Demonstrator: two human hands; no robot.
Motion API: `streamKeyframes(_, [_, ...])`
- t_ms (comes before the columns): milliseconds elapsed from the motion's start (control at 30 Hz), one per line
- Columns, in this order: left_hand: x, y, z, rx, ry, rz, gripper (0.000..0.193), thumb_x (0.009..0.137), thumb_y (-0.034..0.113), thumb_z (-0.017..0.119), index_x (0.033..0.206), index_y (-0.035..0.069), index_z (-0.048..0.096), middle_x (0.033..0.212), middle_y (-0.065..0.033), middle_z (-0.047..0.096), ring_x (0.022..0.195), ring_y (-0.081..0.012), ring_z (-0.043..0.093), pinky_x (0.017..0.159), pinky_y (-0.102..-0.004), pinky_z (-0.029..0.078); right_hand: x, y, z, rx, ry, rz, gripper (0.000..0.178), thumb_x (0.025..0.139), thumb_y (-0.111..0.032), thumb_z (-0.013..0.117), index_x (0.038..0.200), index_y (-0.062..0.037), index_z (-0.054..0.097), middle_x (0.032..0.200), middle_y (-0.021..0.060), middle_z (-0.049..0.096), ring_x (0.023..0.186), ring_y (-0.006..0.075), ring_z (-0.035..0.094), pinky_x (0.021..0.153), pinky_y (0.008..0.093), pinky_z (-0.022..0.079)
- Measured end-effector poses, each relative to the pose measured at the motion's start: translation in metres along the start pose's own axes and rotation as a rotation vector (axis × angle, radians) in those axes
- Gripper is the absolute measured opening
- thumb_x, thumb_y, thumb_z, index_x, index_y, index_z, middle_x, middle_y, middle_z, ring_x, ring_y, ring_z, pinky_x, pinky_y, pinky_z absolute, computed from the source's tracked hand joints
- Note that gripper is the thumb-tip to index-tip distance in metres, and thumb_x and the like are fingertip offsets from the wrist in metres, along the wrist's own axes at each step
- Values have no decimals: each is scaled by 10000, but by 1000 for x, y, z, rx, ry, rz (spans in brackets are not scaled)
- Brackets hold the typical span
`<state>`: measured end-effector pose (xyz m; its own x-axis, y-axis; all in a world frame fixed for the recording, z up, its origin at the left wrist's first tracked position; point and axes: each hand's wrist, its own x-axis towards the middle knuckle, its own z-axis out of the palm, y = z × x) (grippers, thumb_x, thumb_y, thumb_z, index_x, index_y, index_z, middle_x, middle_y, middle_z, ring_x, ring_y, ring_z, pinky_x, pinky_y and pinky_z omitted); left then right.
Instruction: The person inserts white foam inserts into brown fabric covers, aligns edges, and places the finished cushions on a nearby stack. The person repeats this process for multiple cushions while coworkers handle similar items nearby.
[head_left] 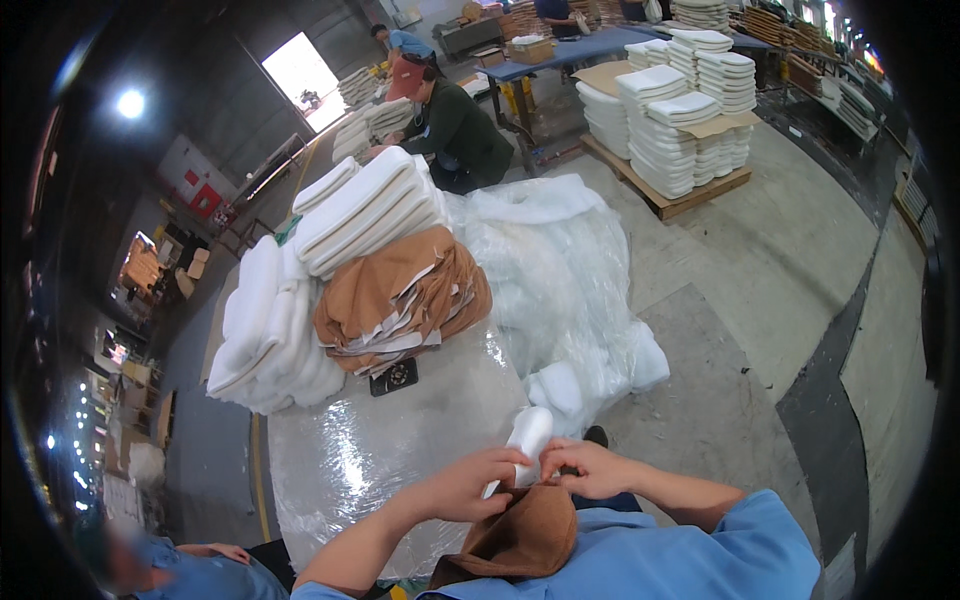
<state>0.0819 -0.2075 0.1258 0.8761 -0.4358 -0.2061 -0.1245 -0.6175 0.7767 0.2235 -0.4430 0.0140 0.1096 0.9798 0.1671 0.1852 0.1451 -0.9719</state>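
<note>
Close to my body, a brown fabric cover (537,532) hangs between my hands. A white padded piece (531,430) stands up out of its top edge. My left hand (474,484) is closed at the left of the opening, its fingers on the cover's edge and against the white piece. On the other side my right hand (588,468) pinches the cover's edge beside the white piece. The lower part of the white piece is hidden by the cover and my fingers.
Ahead is a plastic-wrapped table (440,430) with a brown cover stack (400,290), white pads (365,215) and a black phone (394,377). Right of it lies a bulging clear plastic bag (560,270). One co-worker (460,130) crouches beyond; another (200,565) is at lower left.
</note>
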Motion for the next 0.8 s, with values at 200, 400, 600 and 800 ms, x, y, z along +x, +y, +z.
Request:
streamKeyframes(200, [24,-20,17,-908,20,-495,174,1042,270,641,1101,106,628,1059,29,646,976,-50,572,812,-216,442,4,9,20,500,114,117,112,956,-59,603,1057,-25,639,1166,113,683,1080,169,642,985,296,485])
streamKeyframes(400, [50,-11,13,-526,-114,-666,324,1061,412,642,950,114,702,783,72,549,740,-51,487,637,-241,386,4,0,21,-105,159,132,149,991,-55,612,1133,-14,631,1075,27,709,974,119,631,867,281,507])
streamKeyframes(600, [50,-22,8,-184,-355,-526,198,996,246,669,979,56,722,754,-34,645,730,-134,573,697,-338,487,-15,20,25,743,234,226,289,999,-34,679,1279,-69,616,1132,-18,699,1028,123,635,896,279,507])
streamKeyframes(800, [50,-1,5,-209,-298,-395,197,988,187,672,1125,66,747,890,-86,734,828,-172,649,796,-352,528,-11,23,13,840,-260,242,401,1001,-19,678,1390,-67,592,1203,4,699,1139,91,608,993,269,477])
